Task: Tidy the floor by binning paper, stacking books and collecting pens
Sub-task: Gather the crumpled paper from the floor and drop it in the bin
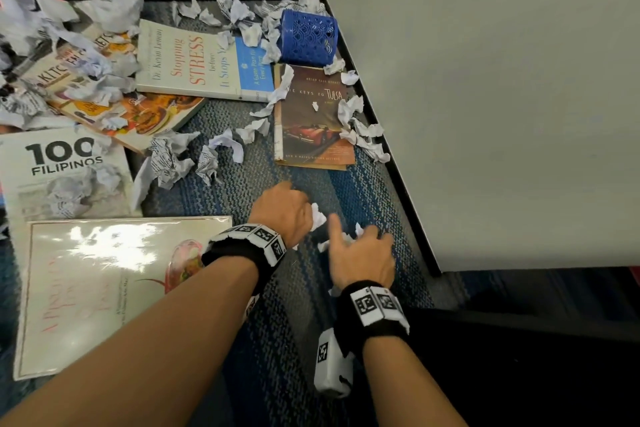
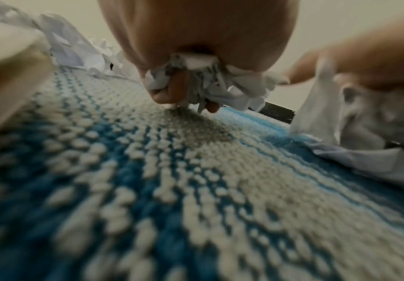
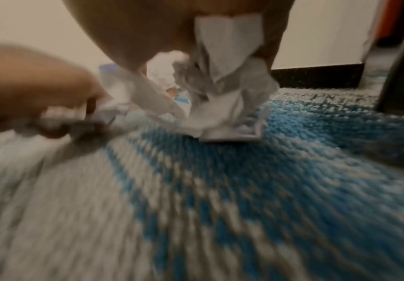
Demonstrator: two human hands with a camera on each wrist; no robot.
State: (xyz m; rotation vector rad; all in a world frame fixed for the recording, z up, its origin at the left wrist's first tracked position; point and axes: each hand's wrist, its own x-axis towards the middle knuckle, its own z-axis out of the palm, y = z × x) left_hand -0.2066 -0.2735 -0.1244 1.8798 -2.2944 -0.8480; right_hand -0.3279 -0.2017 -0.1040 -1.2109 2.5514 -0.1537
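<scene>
Where the blue-and-white carpet (image 1: 304,291) meets the wall low in the middle of the head view, both hands are down among scraps of crumpled paper: the left hand (image 1: 282,210) is curled round a white wad (image 1: 317,217), and the right hand (image 1: 360,258), just beside it, has its fingers bent over more scraps (image 1: 349,236) with the forefinger stretched out. The paper is white, much creased, some of it carrying grey print. Only the left wrist view shows how tight that grip is: the wad (image 2: 210,81) bulges out from under the closed fingers (image 2: 172,91), whose tips touch the carpet pile (image 2: 196,171). Only the right wrist view, badly blurred, shows a creased white sheet (image 3: 222,91) hanging from that hand down to the carpet, so it holds paper too; how firmly I cannot tell. Neither wrist view takes in the rest of the mess, which the head view does: more paper balls (image 1: 180,156) strewn over the upper left and top of the frame, and books lying flat among them. A white "Stopping Stress" book (image 1: 197,62) lies with its long axis running left to right in the frame; a brown "Keys to Tulsa" book (image 1: 311,121) runs top to bottom, its title end toward the top of the frame; a "100 Filipinos" book (image 1: 65,166) and a large glossy book (image 1: 97,284) sit at the left edge. A blue perforated pen cup (image 1: 308,36) lies tipped on its side near the wall at the top, which way its mouth faces being unclear.
</scene>
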